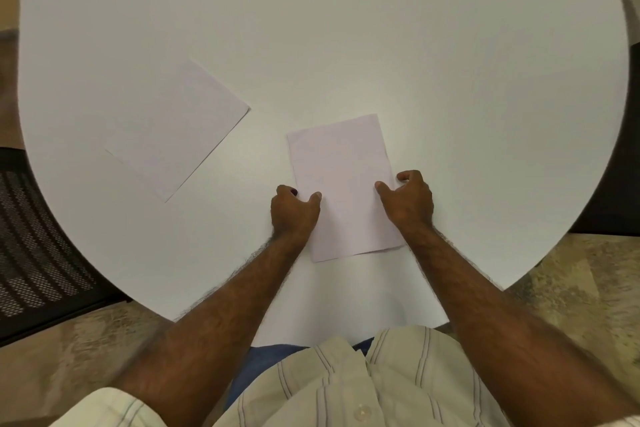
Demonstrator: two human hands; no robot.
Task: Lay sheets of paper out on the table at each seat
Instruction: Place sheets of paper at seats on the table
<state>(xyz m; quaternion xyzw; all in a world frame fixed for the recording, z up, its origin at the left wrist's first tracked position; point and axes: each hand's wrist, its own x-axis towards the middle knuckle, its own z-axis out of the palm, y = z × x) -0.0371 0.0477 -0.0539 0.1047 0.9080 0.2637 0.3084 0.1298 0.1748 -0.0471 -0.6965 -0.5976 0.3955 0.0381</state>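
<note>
A round white table [346, 28] fills most of the view. A stack of white paper [341, 177] lies near its front edge, straight ahead of me. My left hand [294, 211] pinches the stack's left edge, thumb on top. My right hand [408, 201] grips its right edge the same way. A single sheet [180, 128] lies flat and turned at an angle on the left part of the table, apart from both hands.
A black mesh chair [38, 236] stands at the table's left side. A dark shape [606, 191], perhaps another chair, sits at the right edge. The floor [571, 281] is mottled beige. My striped shirt [363, 385] shows at the bottom.
</note>
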